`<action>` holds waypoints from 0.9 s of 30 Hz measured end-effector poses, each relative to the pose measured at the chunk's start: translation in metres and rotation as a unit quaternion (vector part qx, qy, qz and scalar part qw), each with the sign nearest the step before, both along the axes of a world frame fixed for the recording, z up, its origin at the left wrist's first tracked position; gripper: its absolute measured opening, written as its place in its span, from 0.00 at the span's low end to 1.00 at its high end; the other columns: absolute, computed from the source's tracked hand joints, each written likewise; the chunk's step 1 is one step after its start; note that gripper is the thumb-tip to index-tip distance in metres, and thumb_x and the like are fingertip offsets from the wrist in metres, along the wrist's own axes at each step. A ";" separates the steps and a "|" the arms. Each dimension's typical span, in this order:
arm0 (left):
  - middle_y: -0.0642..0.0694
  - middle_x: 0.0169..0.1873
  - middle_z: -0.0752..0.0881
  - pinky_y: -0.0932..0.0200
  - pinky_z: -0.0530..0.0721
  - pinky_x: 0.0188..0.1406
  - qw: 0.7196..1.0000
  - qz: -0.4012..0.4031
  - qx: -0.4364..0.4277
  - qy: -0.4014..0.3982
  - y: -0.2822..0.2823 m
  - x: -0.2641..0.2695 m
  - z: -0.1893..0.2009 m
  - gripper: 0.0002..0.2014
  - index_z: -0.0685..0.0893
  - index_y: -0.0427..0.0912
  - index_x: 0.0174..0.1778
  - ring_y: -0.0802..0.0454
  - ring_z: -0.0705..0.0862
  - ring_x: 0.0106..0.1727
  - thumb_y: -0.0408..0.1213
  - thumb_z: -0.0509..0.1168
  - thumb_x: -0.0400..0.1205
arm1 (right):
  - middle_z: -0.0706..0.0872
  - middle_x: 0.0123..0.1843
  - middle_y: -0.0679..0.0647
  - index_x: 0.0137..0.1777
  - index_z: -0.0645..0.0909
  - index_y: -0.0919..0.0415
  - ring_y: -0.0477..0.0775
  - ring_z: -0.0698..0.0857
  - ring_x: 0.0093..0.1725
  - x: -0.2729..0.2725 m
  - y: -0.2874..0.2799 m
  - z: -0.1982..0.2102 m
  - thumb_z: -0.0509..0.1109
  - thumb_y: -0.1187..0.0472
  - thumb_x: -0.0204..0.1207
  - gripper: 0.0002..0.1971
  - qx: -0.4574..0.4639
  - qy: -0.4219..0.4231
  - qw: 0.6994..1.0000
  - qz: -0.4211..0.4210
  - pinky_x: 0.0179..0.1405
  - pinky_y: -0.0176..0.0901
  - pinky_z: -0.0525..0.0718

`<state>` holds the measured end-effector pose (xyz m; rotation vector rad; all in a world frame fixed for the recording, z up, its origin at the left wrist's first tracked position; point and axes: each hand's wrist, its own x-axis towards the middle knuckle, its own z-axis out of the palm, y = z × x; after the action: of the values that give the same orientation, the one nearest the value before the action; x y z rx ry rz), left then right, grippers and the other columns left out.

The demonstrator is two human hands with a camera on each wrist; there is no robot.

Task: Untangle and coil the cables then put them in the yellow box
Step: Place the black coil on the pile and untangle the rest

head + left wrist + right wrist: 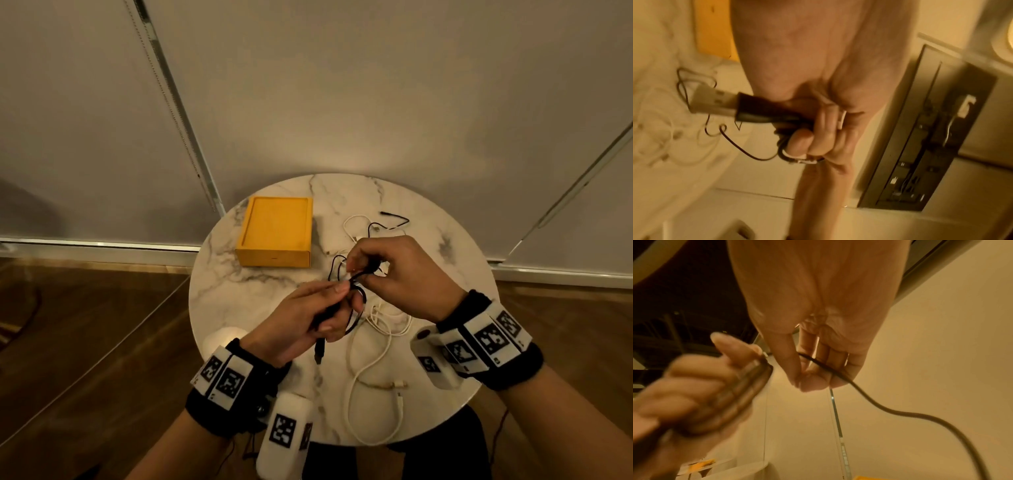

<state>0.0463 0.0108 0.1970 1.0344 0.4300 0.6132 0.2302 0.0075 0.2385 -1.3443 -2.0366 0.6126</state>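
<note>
At the near edge of the round marble desk (239, 274) a white cable (356, 383) lies in loose loops, with its plugs to the right of them. Above the middle of the desk both hands work on a black cable (890, 410). The left hand (301, 318) has its fingers curled round a few loops of this cable, and the black USB plug (731, 104) sticks out from the near side of the fist and points down to the desk. The right hand (397, 274) is just beyond and to the right of it; its thumb and fingertips (812, 382) pinch one strand of the same black cable close to the left fist. The free part of the black cable hangs down to the desk and runs to the far right, where its thin end (394, 219) lies among more white cable. Far left on the desk stands the yellow box (277, 236), open at the top, well apart from the hands. Behind the desk is a pale wall.
</note>
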 end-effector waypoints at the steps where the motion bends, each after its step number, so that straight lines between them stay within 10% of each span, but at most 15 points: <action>1: 0.52 0.16 0.70 0.66 0.66 0.23 0.999 -0.009 -0.019 -0.039 0.000 -0.001 0.002 0.14 0.86 0.37 0.42 0.59 0.63 0.18 0.43 0.61 0.84 | 0.86 0.32 0.45 0.43 0.85 0.58 0.42 0.84 0.34 0.002 0.003 -0.003 0.74 0.71 0.71 0.07 -0.007 0.005 1.000 -0.009 0.39 0.33 0.81; 6: 0.45 0.28 0.83 0.61 0.78 0.34 0.945 -0.087 -0.115 -0.294 0.012 0.000 0.031 0.19 0.79 0.27 0.62 0.55 0.75 0.24 0.39 0.52 0.89 | 0.81 0.28 0.50 0.40 0.74 0.32 0.42 0.75 0.27 -0.012 -0.011 -0.030 0.66 0.64 0.78 0.19 -0.008 -0.024 1.000 0.016 0.31 0.30 0.67; 9: 0.45 0.38 0.84 0.60 0.82 0.43 0.948 -0.023 -0.111 -0.297 0.023 0.002 0.044 0.21 0.73 0.26 0.73 0.54 0.83 0.35 0.36 0.54 0.87 | 0.78 0.27 0.48 0.49 0.80 0.48 0.42 0.73 0.27 -0.028 -0.027 -0.040 0.64 0.65 0.79 0.09 -0.052 -0.043 0.996 0.055 0.31 0.31 0.68; 16: 0.40 0.49 0.90 0.54 0.84 0.55 0.969 0.203 0.132 -0.049 0.035 0.012 0.034 0.17 0.71 0.28 0.71 0.46 0.89 0.49 0.28 0.52 0.87 | 0.84 0.34 0.53 0.56 0.80 0.57 0.50 0.79 0.35 -0.033 -0.035 -0.023 0.65 0.64 0.78 0.09 -0.070 -0.106 0.991 0.047 0.42 0.47 0.76; 21: 0.43 0.30 0.88 0.52 0.82 0.38 0.859 0.130 0.385 0.312 0.037 -0.003 0.034 0.15 0.83 0.37 0.44 0.47 0.85 0.31 0.39 0.54 0.89 | 0.91 0.40 0.51 0.55 0.85 0.48 0.54 0.86 0.38 -0.007 -0.026 0.016 0.62 0.62 0.75 0.15 0.032 -0.147 0.989 0.011 0.39 0.50 0.82; 27: 0.46 0.20 0.72 0.60 0.63 0.26 0.979 -0.002 0.156 0.129 0.005 -0.007 0.038 0.26 0.86 0.35 0.44 0.53 0.66 0.22 0.47 0.48 0.88 | 0.82 0.27 0.45 0.46 0.87 0.54 0.45 0.79 0.27 0.016 -0.010 0.038 0.65 0.71 0.76 0.13 0.013 -0.001 0.998 -0.062 0.31 0.38 0.75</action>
<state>0.0392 0.0157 0.2352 1.4236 0.5695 0.5556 0.2462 -0.0027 0.2768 -1.4434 -1.9403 0.5282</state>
